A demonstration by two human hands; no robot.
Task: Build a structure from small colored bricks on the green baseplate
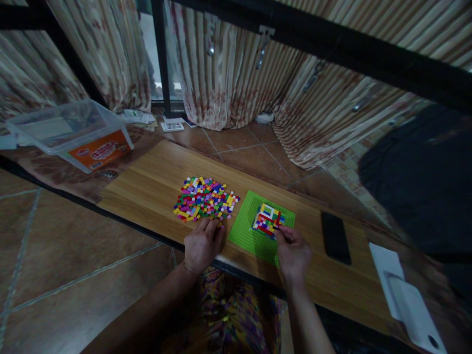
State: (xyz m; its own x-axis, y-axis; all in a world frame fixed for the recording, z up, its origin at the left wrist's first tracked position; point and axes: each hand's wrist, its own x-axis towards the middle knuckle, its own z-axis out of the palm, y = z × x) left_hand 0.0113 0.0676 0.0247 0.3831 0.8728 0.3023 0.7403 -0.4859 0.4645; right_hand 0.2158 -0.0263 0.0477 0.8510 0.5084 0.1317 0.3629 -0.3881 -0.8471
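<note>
A small structure of multicoloured toy bricks point(268, 219) stands on a green studded baseplate point(245, 223). At its near right edge, my right hand point(294, 251) pinches a small dark toy brick between thumb and fingers, touching or just above the structure. My left hand point(202, 244) rests at the near edge of a loose pile of toy bricks point(206, 199), left of the baseplate. Its fingers are curled together, with a few bricks by the fingertips. Whatever lies inside them is hidden.
A wooden board point(147, 172) lies under the bricks. A black phone point(335, 237) is right of the baseplate, with a white object point(413, 305) beyond. At the far left sits a clear plastic box point(73, 130) with an orange label. A dark-clothed person point(416, 172) is at the right.
</note>
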